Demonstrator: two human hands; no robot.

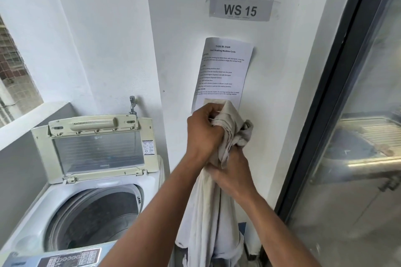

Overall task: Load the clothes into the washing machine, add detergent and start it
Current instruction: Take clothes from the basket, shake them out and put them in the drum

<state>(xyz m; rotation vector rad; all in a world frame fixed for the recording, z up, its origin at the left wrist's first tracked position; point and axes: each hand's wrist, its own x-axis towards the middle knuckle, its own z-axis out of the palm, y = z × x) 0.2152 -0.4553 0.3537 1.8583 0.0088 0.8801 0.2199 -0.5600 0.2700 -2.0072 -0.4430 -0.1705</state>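
white wall (121, 28) | washer (93, 208) lid up, drum seemingly empty | left hand (202, 134), right hand (231, 176) grip cloth (208, 219)

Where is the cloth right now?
The cloth hangs right of the open washer, gripped by both hands before the wall notice.

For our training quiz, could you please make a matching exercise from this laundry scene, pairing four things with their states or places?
Things:
1. washing machine lid
2. beige garment
3. instruction sheet
4. tap

States or places:
A. taped to the wall under the WS 15 sign
B. raised open
C. on the wall behind the machine
D. gripped by both the left hand and right hand

Pairs: 1-B, 2-D, 3-A, 4-C
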